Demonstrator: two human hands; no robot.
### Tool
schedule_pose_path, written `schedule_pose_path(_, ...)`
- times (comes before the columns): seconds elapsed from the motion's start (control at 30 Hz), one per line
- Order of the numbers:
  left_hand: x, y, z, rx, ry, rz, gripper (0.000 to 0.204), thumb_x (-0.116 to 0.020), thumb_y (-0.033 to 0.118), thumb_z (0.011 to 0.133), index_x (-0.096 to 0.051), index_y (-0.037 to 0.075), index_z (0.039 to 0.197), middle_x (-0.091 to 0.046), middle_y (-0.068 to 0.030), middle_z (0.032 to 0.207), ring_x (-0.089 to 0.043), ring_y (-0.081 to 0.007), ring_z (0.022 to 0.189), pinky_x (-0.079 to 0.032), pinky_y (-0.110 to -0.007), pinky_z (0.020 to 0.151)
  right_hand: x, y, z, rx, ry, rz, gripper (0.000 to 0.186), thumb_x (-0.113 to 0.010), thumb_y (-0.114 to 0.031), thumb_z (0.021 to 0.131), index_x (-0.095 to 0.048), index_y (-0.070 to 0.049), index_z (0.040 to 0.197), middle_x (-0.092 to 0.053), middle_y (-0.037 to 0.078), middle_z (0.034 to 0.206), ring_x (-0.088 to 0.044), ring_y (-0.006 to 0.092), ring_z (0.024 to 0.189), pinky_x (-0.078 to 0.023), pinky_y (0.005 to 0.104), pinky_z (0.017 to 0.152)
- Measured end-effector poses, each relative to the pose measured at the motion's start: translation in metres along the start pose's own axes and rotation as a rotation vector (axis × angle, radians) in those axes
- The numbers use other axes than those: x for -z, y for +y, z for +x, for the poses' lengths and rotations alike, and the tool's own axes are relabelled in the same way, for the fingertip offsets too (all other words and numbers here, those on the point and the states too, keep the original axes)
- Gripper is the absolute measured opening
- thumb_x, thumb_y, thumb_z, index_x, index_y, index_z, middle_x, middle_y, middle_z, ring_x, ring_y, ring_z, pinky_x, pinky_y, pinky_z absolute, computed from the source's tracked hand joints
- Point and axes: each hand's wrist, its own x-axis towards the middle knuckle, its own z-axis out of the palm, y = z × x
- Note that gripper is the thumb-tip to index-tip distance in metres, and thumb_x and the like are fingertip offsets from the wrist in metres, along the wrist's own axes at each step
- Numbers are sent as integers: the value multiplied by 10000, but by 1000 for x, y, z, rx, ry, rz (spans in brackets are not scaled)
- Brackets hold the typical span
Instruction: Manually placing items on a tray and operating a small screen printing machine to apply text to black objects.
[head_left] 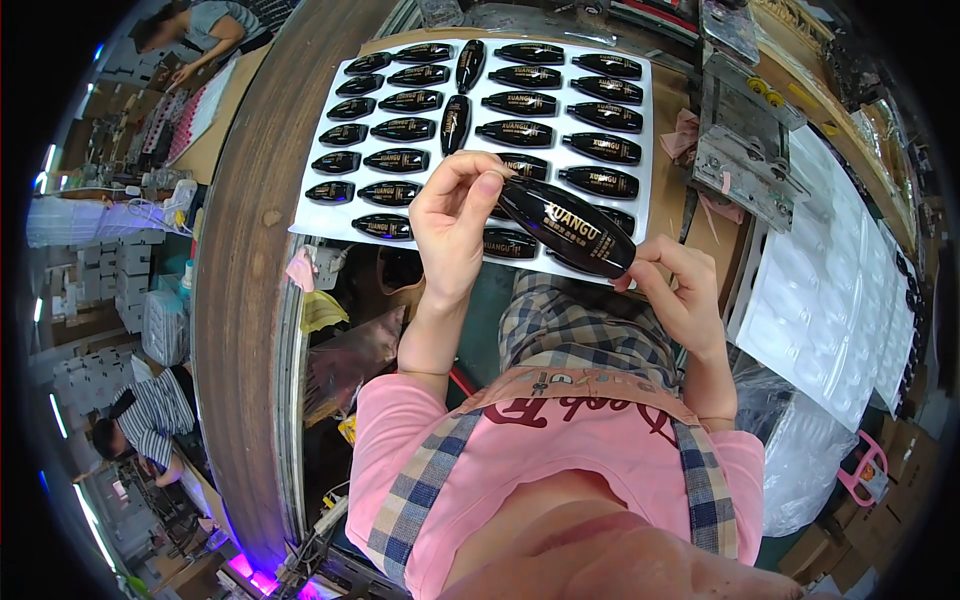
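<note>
Purple light (pixel 262 580) glows beside a long brown surface (pixel 245 250)

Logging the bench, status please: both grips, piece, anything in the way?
Left grip pinching black piece by one end, right grip at the other. Piece slanted over white sheet. Other black pieces on sheet; nothing seen blocking.

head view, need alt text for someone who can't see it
The person's left hand and right hand hold opposite ends of a glossy black tapered piece, over a white sheet bearing columns of similar black pieces. A long brown surface runs along the left; a translucent moulded sheet lies at right.
</note>
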Motion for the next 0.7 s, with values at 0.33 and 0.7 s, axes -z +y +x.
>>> schedule_pose_path(0.33, -1, 1, -1, -42, 2, 15, 127, -502, 77, 849, -522, -46, 875, -530, -113, 850, -533, -194, 811, -420, -298, 787, 0, 2, -1, -14, 2, -14, 105, -534, -59, 808, -567, 21, 748, -600, 70, 659, -580, 125, 595, -442, 218, 545)
schedule_pose_path(0.7, 4, 1, 3, -77, 27, 92, 61, -516, 2, 818, -545, -33, 859, -543, -70, 852, -504, -117, 770, -396, -225, 717, -3, 10, 3, -62, -2, -30, 102, -533, -67, 811, -569, 17, 766, -591, 75, 652, -576, 131, 595, -438, 230, 546)
